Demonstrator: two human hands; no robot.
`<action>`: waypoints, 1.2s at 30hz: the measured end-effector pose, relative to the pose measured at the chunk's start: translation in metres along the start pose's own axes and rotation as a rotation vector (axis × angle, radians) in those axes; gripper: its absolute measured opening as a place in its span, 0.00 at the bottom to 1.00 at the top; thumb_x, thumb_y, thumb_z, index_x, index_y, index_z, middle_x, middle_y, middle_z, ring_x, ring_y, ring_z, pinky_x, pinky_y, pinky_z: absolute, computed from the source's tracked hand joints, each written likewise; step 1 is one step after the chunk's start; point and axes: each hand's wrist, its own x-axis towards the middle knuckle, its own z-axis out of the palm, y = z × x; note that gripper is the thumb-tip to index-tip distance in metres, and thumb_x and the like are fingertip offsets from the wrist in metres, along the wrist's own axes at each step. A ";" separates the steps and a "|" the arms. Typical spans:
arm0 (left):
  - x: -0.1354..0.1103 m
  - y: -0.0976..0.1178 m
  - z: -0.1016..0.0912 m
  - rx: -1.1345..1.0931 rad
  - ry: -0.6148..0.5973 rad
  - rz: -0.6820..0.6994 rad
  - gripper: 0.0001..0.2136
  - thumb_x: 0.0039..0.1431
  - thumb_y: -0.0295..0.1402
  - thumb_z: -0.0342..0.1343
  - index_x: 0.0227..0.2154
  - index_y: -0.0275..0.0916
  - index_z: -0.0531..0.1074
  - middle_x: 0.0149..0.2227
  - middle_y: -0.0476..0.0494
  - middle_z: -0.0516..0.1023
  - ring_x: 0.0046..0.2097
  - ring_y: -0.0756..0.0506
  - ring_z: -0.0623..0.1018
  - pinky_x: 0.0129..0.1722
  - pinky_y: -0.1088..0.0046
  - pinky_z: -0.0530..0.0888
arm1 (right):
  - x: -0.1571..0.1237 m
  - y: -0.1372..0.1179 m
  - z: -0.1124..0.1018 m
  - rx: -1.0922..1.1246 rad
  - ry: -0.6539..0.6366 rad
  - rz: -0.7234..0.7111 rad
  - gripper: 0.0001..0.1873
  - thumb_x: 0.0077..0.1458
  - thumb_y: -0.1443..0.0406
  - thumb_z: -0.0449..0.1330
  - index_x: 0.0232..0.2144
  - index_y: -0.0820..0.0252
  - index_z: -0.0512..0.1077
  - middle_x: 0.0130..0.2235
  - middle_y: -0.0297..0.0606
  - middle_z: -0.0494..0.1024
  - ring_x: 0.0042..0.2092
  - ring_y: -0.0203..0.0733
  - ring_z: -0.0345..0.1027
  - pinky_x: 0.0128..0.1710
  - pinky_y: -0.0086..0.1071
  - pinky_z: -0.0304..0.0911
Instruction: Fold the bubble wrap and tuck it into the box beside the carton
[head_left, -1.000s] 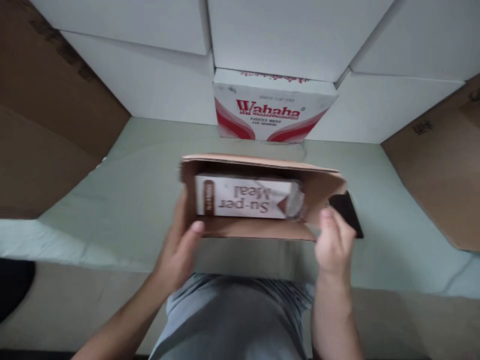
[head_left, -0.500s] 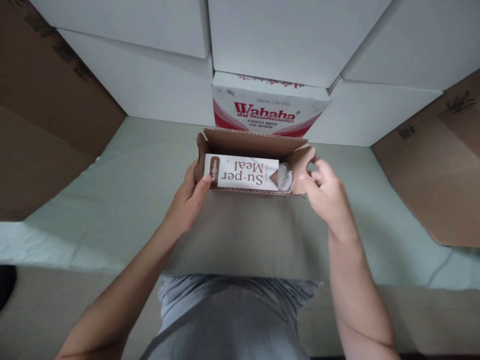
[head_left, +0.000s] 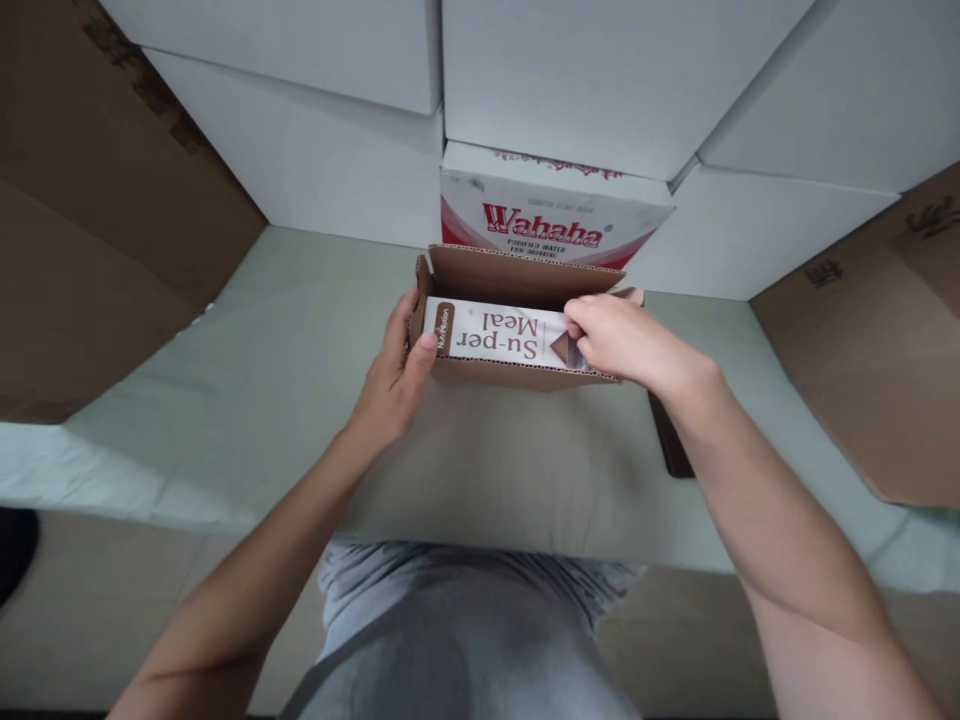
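An open cardboard box stands on the cloth-covered table in front of me. In it lies a white carton printed "Su-per Meal", its lettering upside down to me. My left hand is closed round the left end of the cardboard box, thumb on the near rim. My right hand is over the box's right end, fingers curled down at the carton's right end. A bit of clear plastic shows just under those fingers. What the fingertips hold is hidden.
A Wahaba-style printed water case stands just behind the box, among stacked white boxes. Large brown cartons flank the table: left carton, right carton. A dark flat object lies partly under my right forearm.
My right hand has left the cardboard box's right flap and moved left over the carton's right end. The dark flat object now shows beside my forearm. My left hand keeps its grip.
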 end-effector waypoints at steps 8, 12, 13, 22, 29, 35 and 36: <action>0.009 0.003 0.004 -0.035 0.010 -0.008 0.27 0.64 0.49 0.38 0.63 0.43 0.49 0.65 0.42 0.54 0.66 0.42 0.53 0.65 0.61 0.52 | -0.011 0.002 0.010 0.009 0.432 0.078 0.18 0.52 0.72 0.47 0.38 0.56 0.74 0.40 0.41 0.72 0.44 0.45 0.64 0.34 0.34 0.55; 0.016 0.002 0.008 -0.051 0.031 -0.032 0.28 0.63 0.51 0.38 0.62 0.42 0.51 0.65 0.40 0.54 0.66 0.41 0.53 0.65 0.60 0.50 | -0.020 0.011 0.012 -0.011 0.695 0.131 0.20 0.53 0.72 0.47 0.40 0.57 0.76 0.38 0.42 0.70 0.43 0.44 0.65 0.37 0.36 0.60; 0.018 0.002 0.009 -0.056 0.039 -0.032 0.29 0.63 0.52 0.38 0.62 0.42 0.52 0.65 0.39 0.54 0.66 0.41 0.53 0.65 0.59 0.50 | -0.026 0.013 0.011 -0.008 0.804 0.123 0.20 0.53 0.72 0.46 0.40 0.58 0.76 0.38 0.42 0.69 0.42 0.43 0.65 0.38 0.36 0.61; 0.023 -0.014 0.012 -0.167 0.022 -0.008 0.30 0.62 0.54 0.35 0.62 0.44 0.51 0.66 0.42 0.53 0.67 0.40 0.52 0.65 0.58 0.50 | -0.104 -0.029 0.031 0.689 1.445 0.223 0.05 0.50 0.62 0.61 0.24 0.54 0.74 0.27 0.32 0.66 0.30 0.34 0.63 0.32 0.33 0.57; -0.016 -0.042 0.020 -0.151 0.301 0.112 0.19 0.65 0.43 0.42 0.57 0.45 0.59 0.59 0.39 0.62 0.60 0.41 0.64 0.54 0.60 0.67 | -0.103 -0.062 0.151 1.767 0.488 0.674 0.10 0.39 0.57 0.59 0.23 0.57 0.69 0.24 0.31 0.69 0.23 0.34 0.60 0.23 0.29 0.54; -0.089 -0.035 0.040 -0.107 -0.192 0.137 0.19 0.58 0.29 0.50 0.54 0.41 0.63 0.53 0.37 0.68 0.55 0.42 0.68 0.52 0.60 0.69 | -0.098 -0.092 0.174 1.871 0.308 0.748 0.08 0.40 0.59 0.58 0.23 0.58 0.68 0.20 0.28 0.65 0.21 0.33 0.56 0.22 0.27 0.51; -0.096 -0.033 0.044 -0.153 -0.281 0.075 0.23 0.56 0.29 0.52 0.56 0.40 0.60 0.55 0.35 0.66 0.56 0.41 0.68 0.52 0.61 0.69 | -0.099 -0.095 0.173 1.869 0.268 0.740 0.07 0.40 0.60 0.58 0.23 0.58 0.69 0.20 0.28 0.66 0.21 0.32 0.56 0.22 0.27 0.51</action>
